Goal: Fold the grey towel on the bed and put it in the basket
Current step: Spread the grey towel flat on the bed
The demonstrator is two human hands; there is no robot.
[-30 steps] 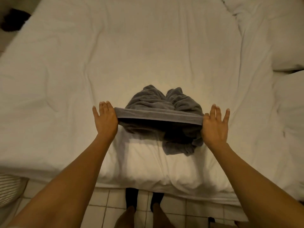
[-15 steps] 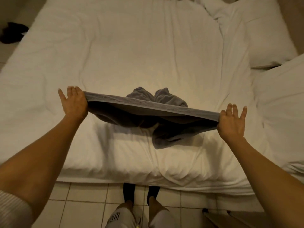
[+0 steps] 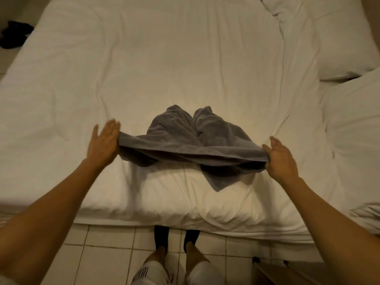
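The grey towel [image 3: 181, 140] lies bunched near the front edge of the white bed [image 3: 164, 58]. Its near hem is stretched between my two hands just above the sheet. My left hand [image 3: 102, 142] pinches the hem's left corner, with the fingers spread upward. At the right corner my right hand [image 3: 281, 159] grips the hem the same way. The towel's far part sits in two rumpled humps, and one loose corner hangs toward me below the hem. No basket is in view.
White pillows [image 3: 329, 33] and a bunched duvet [image 3: 353, 140] fill the right side of the bed. A dark object [image 3: 14, 36] lies on the floor at the far left. My feet stand on pale tiles [image 3: 102, 260] at the bed's foot. A wooden edge [image 3: 273, 274] shows bottom right.
My hands had pulled the hem wide and raised it; now they have come closer together and lowered it, so the towel sags onto the bed.
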